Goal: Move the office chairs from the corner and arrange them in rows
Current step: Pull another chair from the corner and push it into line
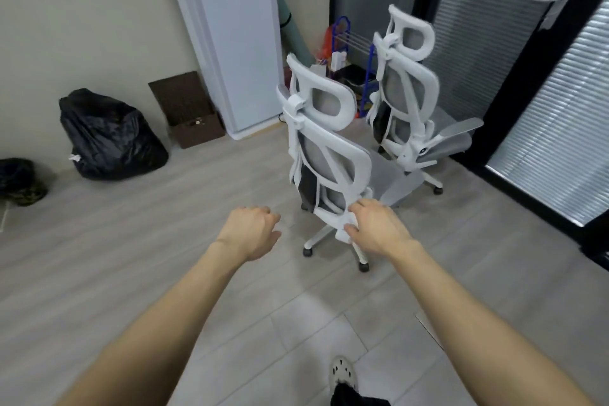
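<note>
Two white office chairs with grey mesh backs stand in the room's corner, backs turned to me. The near chair (324,155) is in the middle of the view; the far chair (408,89) stands behind it to the right, by the dark glass wall. My right hand (375,231) reaches out in front of the near chair's lower back frame, fingers spread; whether it touches the frame I cannot tell. My left hand (253,231) hovers just left of that chair with loosely curled fingers, holding nothing.
A black rubbish bag (108,135) and a brown box (191,109) sit along the left wall. A tall white unit (237,36) stands in the corner, with a blue rack (349,53) of clutter behind the chairs. Grey floor spreads in front of me.
</note>
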Demonstrator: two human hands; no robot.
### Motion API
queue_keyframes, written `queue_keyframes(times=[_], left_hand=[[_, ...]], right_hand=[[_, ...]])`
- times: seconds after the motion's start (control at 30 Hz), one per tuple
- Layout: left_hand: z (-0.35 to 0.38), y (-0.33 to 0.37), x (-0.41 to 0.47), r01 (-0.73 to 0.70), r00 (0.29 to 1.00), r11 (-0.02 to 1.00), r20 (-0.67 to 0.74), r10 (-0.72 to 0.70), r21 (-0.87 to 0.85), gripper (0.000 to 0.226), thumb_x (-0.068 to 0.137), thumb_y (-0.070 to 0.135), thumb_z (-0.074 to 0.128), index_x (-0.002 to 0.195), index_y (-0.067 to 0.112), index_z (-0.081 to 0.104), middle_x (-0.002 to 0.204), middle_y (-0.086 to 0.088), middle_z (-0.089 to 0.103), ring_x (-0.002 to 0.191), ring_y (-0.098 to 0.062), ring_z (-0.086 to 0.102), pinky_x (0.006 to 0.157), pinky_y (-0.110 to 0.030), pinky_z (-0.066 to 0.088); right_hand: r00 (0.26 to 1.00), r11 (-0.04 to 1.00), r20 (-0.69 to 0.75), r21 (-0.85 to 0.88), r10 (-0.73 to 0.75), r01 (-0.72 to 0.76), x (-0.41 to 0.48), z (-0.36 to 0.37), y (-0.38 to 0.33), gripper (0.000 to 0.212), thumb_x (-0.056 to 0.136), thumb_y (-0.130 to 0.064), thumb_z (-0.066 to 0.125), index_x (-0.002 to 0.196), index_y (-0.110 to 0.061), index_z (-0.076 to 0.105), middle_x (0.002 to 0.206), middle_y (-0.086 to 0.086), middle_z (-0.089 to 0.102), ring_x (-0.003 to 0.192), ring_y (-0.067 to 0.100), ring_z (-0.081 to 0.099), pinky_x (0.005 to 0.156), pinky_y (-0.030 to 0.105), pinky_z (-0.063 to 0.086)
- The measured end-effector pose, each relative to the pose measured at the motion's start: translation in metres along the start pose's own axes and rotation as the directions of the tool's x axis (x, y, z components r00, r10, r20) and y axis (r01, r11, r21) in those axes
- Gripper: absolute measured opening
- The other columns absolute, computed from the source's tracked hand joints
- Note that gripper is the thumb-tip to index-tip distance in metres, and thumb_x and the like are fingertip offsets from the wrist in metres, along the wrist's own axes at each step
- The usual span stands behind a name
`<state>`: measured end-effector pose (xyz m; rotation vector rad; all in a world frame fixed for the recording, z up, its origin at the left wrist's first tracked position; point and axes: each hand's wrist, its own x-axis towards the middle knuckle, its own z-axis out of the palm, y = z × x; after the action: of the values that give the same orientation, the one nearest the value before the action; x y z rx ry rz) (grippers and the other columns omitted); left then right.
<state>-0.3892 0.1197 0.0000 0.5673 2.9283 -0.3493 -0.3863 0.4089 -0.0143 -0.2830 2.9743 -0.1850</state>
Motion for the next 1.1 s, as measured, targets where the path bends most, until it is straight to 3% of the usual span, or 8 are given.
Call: queue_keyframes(times=[0.27, 0.43, 0.53, 0.63, 0.73, 0.83, 0.97, 1.1], left_hand=[[-0.044, -0.074, 0.179, -0.117, 0.933, 0.993, -0.343, 0.109, -0.002, 0.033, 0.102, 0.047, 0.061, 0.121, 0.021, 0.069, 0.117, -0.003, 0.070, 0.108, -0.034, 0.069, 0.092, -0.045, 0.054], [-0.069, -0.105, 0.299, -0.342, 0.727, 0.939, -0.626, 0.281, 0.024, 0.048, 0.099, 0.036, 0.071, 0.141, 0.013, 0.065, 0.147, -0.013, 0.064, 0.135, -0.036, 0.060, 0.113, -0.049, 0.047], [-0.084, -0.118, 0.361, -0.466, 0.670, 0.883, -0.626, 0.398, 0.062, 0.066, 0.101, 0.055, 0.064, 0.154, 0.017, 0.056, 0.159, -0.014, 0.056, 0.147, -0.035, 0.051, 0.126, -0.053, 0.037], [-0.087, -0.126, 0.409, -0.552, 0.652, 0.831, -0.583, 0.484, 0.071, 0.079, 0.099, 0.075, 0.055, 0.163, 0.028, 0.048, 0.160, -0.008, 0.057, 0.151, -0.030, 0.047, 0.132, -0.054, 0.027], [-0.088, -0.124, 0.443, -0.609, 0.618, 0.789, -0.575, 0.536, 0.080, 0.075, 0.095, 0.084, 0.054, 0.144, 0.028, 0.062, 0.129, -0.001, 0.071, 0.126, -0.028, 0.062, 0.125, -0.052, 0.034], [-0.083, -0.114, 0.450, -0.617, 0.561, 0.784, -0.660, 0.500, 0.069, 0.061, 0.094, 0.082, 0.059, 0.116, 0.026, 0.067, 0.107, 0.001, 0.070, 0.102, -0.029, 0.063, 0.104, -0.048, 0.044], [-0.072, -0.105, 0.440, -0.620, 0.518, 0.785, -0.742, 0.426, 0.017, 0.054, 0.094, 0.077, 0.066, 0.102, 0.024, 0.066, 0.096, 0.000, 0.064, 0.091, -0.030, 0.058, 0.090, -0.048, 0.044], [-0.071, -0.095, 0.422, -0.627, 0.515, 0.779, -0.758, 0.400, -0.015, 0.069, 0.093, 0.090, 0.055, 0.098, 0.023, 0.068, 0.093, 0.001, 0.064, 0.089, -0.027, 0.055, 0.090, -0.047, 0.043]], right_hand=[[0.980, 0.991, -0.152, 0.032, 0.131, -0.128, 0.157, -0.025, 0.026, 0.054, 0.106, -0.049, 0.059, 0.143, -0.011, 0.051, 0.142, 0.011, 0.059, 0.136, 0.032, 0.053, 0.111, 0.044, 0.045], [0.948, 0.953, -0.134, 0.134, 0.289, -0.272, 0.230, -0.004, 0.039, 0.086, 0.099, -0.070, 0.062, 0.157, -0.010, 0.043, 0.155, 0.012, 0.051, 0.146, 0.033, 0.046, 0.125, 0.044, 0.036], [0.896, 0.874, -0.077, 0.273, 0.436, -0.402, 0.258, 0.016, 0.036, 0.082, 0.095, -0.079, 0.059, 0.144, -0.013, 0.056, 0.140, 0.009, 0.061, 0.133, 0.031, 0.054, 0.118, 0.044, 0.042], [0.810, 0.781, -0.154, 0.414, 0.566, -0.468, 0.260, 0.033, 0.024, 0.077, 0.092, -0.084, 0.054, 0.133, -0.020, 0.063, 0.126, 0.000, 0.064, 0.126, 0.024, 0.056, 0.115, 0.042, 0.045], [0.754, 0.722, -0.162, 0.467, 0.637, -0.510, 0.254, 0.039, 0.014, 0.078, 0.090, -0.085, 0.060, 0.136, -0.022, 0.064, 0.127, -0.004, 0.064, 0.128, 0.019, 0.053, 0.115, 0.039, 0.045], [0.715, 0.671, -0.143, 0.506, 0.685, -0.542, 0.249, 0.038, 0.002, 0.087, 0.085, -0.093, 0.058, 0.137, -0.023, 0.064, 0.127, -0.007, 0.063, 0.127, 0.017, 0.052, 0.113, 0.039, 0.048], [0.679, 0.620, -0.123, 0.548, 0.724, -0.561, 0.241, 0.039, -0.008, 0.078, 0.088, -0.087, 0.061, 0.135, -0.025, 0.065, 0.126, -0.007, 0.063, 0.126, 0.015, 0.052, 0.111, 0.039, 0.049], [0.658, 0.615, -0.153, 0.555, 0.737, -0.560, 0.222, 0.044, -0.016, 0.069, 0.091, -0.078, 0.067, 0.133, -0.024, 0.065, 0.126, -0.006, 0.063, 0.125, 0.015, 0.052, 0.110, 0.037, 0.049]])
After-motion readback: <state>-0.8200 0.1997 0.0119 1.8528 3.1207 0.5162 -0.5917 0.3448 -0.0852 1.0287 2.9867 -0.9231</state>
